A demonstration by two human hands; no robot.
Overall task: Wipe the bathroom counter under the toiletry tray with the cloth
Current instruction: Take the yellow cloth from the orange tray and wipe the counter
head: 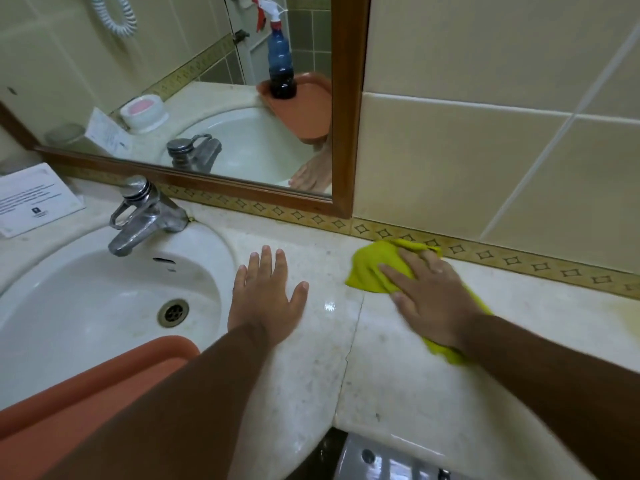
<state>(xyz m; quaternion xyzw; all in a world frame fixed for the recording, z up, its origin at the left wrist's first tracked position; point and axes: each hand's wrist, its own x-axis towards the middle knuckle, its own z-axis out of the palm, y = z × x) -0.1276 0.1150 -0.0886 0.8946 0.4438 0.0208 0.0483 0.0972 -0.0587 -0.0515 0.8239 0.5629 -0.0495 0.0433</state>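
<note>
Cloth (pixel 372 271) on counter (pixel 398 368) — right of sink (pixel 86 299), tray (pixel 79 393) nearest

— Where's the cloth (pixel 372 271)?
— Yellow-green, crumpled flat on the pale marble counter (pixel 398 368), right by the patterned wall border.
— And the tray (pixel 86 386)?
— Terracotta plastic, resting over the front of the sink, well apart from the cloth.

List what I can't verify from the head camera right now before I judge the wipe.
- Counter beneath the yellow cloth: covered by the cloth and the right hand.
- Terracotta tray: cut off by the frame's bottom-left edge and crossed by the left forearm.
- Printed card: text too small to read.
- Cloth's near end: motion-blurred.
</note>
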